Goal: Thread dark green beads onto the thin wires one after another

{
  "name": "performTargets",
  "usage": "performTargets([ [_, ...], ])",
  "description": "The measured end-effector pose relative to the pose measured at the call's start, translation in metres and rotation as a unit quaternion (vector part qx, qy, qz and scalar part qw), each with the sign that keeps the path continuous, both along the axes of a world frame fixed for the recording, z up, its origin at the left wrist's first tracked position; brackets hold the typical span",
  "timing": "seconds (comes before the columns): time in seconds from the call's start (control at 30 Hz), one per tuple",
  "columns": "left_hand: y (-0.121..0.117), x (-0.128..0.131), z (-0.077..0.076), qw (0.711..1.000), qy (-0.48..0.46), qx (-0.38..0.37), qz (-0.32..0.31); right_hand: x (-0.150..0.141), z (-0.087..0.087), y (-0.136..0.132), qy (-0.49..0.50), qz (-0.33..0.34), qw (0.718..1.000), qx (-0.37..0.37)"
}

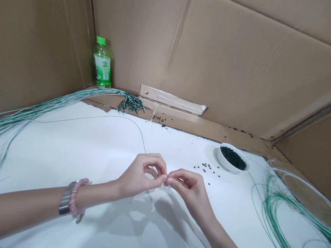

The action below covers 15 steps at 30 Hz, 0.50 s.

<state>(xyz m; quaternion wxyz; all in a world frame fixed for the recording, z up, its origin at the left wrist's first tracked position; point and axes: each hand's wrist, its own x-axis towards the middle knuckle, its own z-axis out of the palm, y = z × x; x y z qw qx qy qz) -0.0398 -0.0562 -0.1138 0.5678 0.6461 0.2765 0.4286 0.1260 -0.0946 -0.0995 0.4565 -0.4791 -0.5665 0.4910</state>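
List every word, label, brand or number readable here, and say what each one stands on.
Nothing can be read. The label on the green-capped plastic bottle carries green print, too small and blurred to read. The metal wristwatch shows only its band, so no dial marks can be seen. The cardboard walls show no legible printing.

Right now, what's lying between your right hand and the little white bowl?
Small dark beads lie scattered on the white work surface between the right hand and the white bowl, as the head view shows.
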Motion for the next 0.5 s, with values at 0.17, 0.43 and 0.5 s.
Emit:
performTargets([
  [0.17, 0.000, 0.000, 0.008, 0.999, -0.025, 0.019, 0.013, -0.009, 0.001, 0.000, 0.018, -0.034, 0.998, 0.052],
  [0.43, 0.017, -0.002, 0.069, 0.986, -0.118, 0.114, 0.032, -0.033, 0.055, 0.015, 0.035, -0.097, 0.972, 0.211],
  [0.5, 0.021, -0.006, 0.091, 0.979, -0.144, 0.144, 0.020, -0.039, 0.077, 0.017, 0.033, -0.111, 0.961, 0.253],
])
